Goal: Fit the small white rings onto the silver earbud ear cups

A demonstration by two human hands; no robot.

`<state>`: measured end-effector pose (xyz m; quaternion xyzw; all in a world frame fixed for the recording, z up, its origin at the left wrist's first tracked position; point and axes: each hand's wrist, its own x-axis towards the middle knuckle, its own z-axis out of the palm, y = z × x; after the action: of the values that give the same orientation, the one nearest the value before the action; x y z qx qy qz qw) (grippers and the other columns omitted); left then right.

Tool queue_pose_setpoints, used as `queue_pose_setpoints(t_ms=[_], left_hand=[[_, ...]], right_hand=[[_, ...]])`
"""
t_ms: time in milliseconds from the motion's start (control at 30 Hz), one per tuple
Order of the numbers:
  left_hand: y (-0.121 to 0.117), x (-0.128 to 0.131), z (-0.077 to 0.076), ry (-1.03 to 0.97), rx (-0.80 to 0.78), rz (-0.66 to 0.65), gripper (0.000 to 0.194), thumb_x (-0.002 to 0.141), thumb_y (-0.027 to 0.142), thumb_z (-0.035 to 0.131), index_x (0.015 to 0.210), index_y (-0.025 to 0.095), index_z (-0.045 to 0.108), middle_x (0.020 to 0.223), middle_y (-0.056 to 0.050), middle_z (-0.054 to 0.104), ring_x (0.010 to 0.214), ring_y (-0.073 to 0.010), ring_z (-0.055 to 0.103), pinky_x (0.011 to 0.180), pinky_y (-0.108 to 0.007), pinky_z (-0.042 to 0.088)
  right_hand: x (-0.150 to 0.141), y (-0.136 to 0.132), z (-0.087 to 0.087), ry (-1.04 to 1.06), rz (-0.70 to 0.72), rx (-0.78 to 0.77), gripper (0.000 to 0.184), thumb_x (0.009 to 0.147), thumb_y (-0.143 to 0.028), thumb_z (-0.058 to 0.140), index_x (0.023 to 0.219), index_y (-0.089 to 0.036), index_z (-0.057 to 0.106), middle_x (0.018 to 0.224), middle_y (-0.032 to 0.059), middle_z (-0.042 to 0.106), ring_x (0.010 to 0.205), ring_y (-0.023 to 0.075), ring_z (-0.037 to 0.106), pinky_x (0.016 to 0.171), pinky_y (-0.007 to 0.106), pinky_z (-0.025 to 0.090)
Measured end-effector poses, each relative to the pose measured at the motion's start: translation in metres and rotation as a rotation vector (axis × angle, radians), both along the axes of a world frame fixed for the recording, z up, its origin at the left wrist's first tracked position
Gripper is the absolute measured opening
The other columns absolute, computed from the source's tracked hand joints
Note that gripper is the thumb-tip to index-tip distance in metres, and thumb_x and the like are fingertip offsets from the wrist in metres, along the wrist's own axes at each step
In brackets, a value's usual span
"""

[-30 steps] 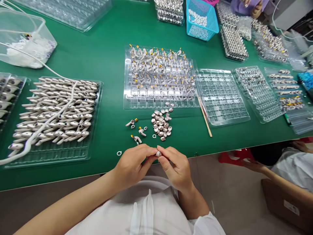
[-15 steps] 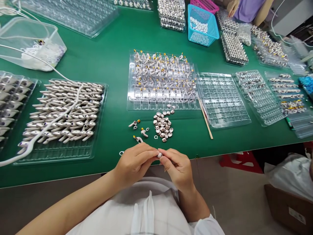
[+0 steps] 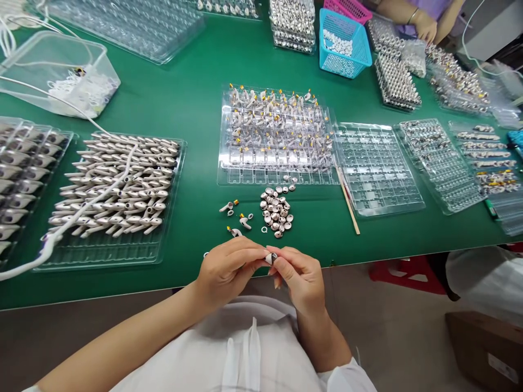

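Note:
Near the table's front edge my left hand (image 3: 229,267) and my right hand (image 3: 300,275) meet, fingertips pinched from both sides on a small white earbud housing (image 3: 270,258). Its dark inner side shows between the fingers; the rest is covered. Just beyond lies a loose heap of round earbud shells (image 3: 277,211). To its left are a few earbud pieces with stems and orange tabs (image 3: 245,221), beside a small white ring (image 3: 264,230). A clear tray of similar stemmed pieces (image 3: 278,128) stands behind the heap.
On the left, a tray of stemmed earbud housings (image 3: 118,185) has a white cable (image 3: 87,204) across it. A wooden stick (image 3: 348,202) lies by a clear tray (image 3: 378,169). Far back are a blue basket (image 3: 343,60) and a co-worker's hand (image 3: 425,27).
My fingers have turned the earbud housing slightly, so more of its dark inside shows. The view has shifted a little. The co-worker's hands have moved at the back right.

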<state>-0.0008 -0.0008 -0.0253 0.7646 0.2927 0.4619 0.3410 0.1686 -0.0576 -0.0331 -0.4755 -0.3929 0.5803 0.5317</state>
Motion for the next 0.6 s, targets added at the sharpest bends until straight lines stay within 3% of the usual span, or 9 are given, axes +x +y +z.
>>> queue_pose_setpoints(t_ms=[267,500,600], left_hand=[[-0.003,0.002,0.001,-0.078,-0.255,0.014,0.018,0.083,0.005,0.069,0.091,0.020,0.073,0.073,-0.001,0.070,0.065,-0.0120,0.063,0.066,-0.023,0.050],[-0.005,0.000,0.007,-0.210,-0.904,-0.065,0.004,0.082,0.019,0.073,0.085,0.020,0.074,0.079,-0.001,0.074,0.069,-0.0119,0.066,0.065,-0.019,0.054],[-0.003,0.000,0.011,-0.299,-1.074,-0.108,0.010,0.076,0.023,0.079,0.083,0.018,0.074,0.077,-0.001,0.072,0.067,-0.0116,0.065,0.064,-0.020,0.056]], right_hand=[[-0.002,0.002,-0.006,0.078,-0.041,-0.020,0.021,0.090,-0.026,0.066,0.107,-0.026,0.076,0.072,-0.0013,0.057,0.050,0.0053,0.050,0.045,0.020,0.039],[-0.003,0.002,0.002,-0.163,-0.074,0.096,0.026,0.088,-0.022,0.067,0.111,-0.031,0.074,0.087,0.0014,0.060,0.066,0.0088,0.055,0.052,0.021,0.044],[-0.003,0.001,0.006,-0.299,-0.086,0.164,0.032,0.088,-0.018,0.067,0.115,-0.033,0.072,0.087,0.0013,0.062,0.073,0.0112,0.058,0.059,0.023,0.048]])
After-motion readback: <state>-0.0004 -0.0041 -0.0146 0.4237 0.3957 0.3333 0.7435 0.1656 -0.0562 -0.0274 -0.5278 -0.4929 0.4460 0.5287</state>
